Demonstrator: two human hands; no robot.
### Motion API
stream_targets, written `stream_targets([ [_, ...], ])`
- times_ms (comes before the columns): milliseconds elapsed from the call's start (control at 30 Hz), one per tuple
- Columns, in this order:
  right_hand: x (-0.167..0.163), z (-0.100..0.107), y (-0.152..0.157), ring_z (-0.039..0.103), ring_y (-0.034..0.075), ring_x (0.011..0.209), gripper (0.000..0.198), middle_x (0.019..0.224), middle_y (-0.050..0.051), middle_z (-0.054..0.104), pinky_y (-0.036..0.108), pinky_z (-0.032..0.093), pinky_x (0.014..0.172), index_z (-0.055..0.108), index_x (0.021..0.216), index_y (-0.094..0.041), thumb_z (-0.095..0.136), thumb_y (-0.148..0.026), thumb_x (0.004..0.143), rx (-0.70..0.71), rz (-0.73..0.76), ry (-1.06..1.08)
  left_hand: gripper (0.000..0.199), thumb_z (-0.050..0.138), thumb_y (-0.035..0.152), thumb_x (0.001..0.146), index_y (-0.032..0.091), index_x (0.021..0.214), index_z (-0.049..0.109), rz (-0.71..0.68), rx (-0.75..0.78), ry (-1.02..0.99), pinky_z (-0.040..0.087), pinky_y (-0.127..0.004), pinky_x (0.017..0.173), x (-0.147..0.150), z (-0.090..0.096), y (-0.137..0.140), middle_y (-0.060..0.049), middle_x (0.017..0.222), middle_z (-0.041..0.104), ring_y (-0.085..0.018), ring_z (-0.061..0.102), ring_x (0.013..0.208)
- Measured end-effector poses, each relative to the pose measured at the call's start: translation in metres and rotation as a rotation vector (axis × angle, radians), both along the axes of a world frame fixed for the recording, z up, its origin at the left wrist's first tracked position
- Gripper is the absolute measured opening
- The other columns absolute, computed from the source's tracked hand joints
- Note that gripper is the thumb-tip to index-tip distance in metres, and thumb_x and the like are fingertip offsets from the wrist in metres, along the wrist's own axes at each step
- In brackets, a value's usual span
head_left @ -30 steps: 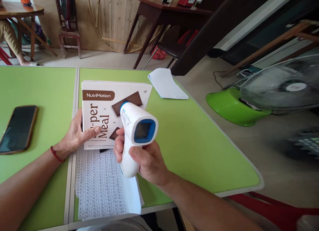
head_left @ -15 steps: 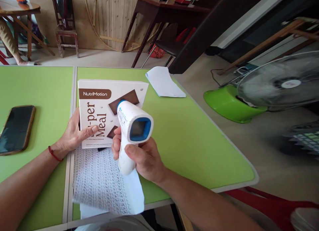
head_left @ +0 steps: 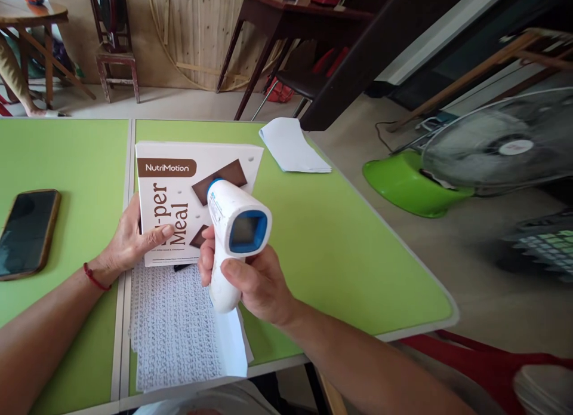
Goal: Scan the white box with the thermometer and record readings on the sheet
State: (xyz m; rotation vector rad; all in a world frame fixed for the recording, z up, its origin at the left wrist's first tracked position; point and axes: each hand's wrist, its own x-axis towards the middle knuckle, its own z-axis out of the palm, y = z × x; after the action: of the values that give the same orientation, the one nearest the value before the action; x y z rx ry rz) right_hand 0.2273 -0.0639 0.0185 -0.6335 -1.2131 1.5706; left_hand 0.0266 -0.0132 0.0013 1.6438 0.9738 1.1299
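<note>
My right hand [head_left: 250,277] grips a white and blue infrared thermometer [head_left: 224,283] by its handle. Its dark screen faces me and its front end points at the box. With my left hand [head_left: 134,236] I hold a white NutriMotion box [head_left: 179,152] by its left edge, thumb across the front. The box leans tilted, printed side toward me. Under it lies a sheet of paper covered in rows of handwriting [head_left: 174,331], its lower edge near the table's front edge. A small black object [head_left: 180,267], mostly hidden, shows below the box.
A phone [head_left: 29,233] lies on the green table [head_left: 349,271] at left. Folded white paper [head_left: 293,145] rests at the far right corner. Beyond the right edge are a fan [head_left: 514,146] and a green stool [head_left: 414,185]. Another person's leg [head_left: 15,74] shows far left.
The lower part of the handwritten sheet has shifted and settled nearer the table edge. Both hands keep their holds on box and thermometer; the whole view slides slightly left.
</note>
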Motion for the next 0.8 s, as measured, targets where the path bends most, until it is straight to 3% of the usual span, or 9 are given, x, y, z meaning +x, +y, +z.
stream_targets([
  [567, 0.0002, 0.0006, -0.0015, 0.054, 0.011, 0.057, 0.028, 0.071, -0.003, 0.058, 0.029, 0.045, 0.053, 0.057, 0.089, -0.021, 0.074, -0.033, 0.071, -0.049, 0.007, 0.002, 0.057, 0.072, 0.045, 0.075, 0.017, 0.118, 0.049, -0.014, -0.025, -0.037, 0.051, -0.042, 0.075, 0.0021, 0.0033, 0.0006, -0.012, 0.111, 0.060, -0.028, 0.061, 0.090],
  [700, -0.0009, -0.0015, -0.0013, 0.054, 0.011, 0.058, 0.028, 0.071, -0.003, 0.057, 0.030, 0.046, 0.054, 0.058, 0.089, -0.022, 0.074, -0.033, 0.071, -0.029, 0.007, 0.002, 0.054, 0.072, 0.046, 0.075, 0.017, 0.115, 0.052, 0.033, -0.031, 0.006, 0.051, -0.044, 0.074, 0.0006, 0.0027, -0.0011, -0.011, 0.104, 0.062, -0.030, 0.060, 0.089],
  [800, 0.0009, -0.0009, -0.0005, 0.054, 0.012, 0.059, 0.029, 0.072, -0.002, 0.058, 0.031, 0.047, 0.055, 0.059, 0.094, -0.023, 0.073, -0.036, 0.073, 0.011, 0.014, -0.020, 0.057, 0.074, 0.047, 0.074, 0.018, 0.118, 0.051, 0.070, -0.044, -0.006, 0.051, -0.046, 0.078, 0.0007, 0.0033, -0.0034, -0.011, 0.110, 0.061, -0.033, 0.059, 0.098],
])
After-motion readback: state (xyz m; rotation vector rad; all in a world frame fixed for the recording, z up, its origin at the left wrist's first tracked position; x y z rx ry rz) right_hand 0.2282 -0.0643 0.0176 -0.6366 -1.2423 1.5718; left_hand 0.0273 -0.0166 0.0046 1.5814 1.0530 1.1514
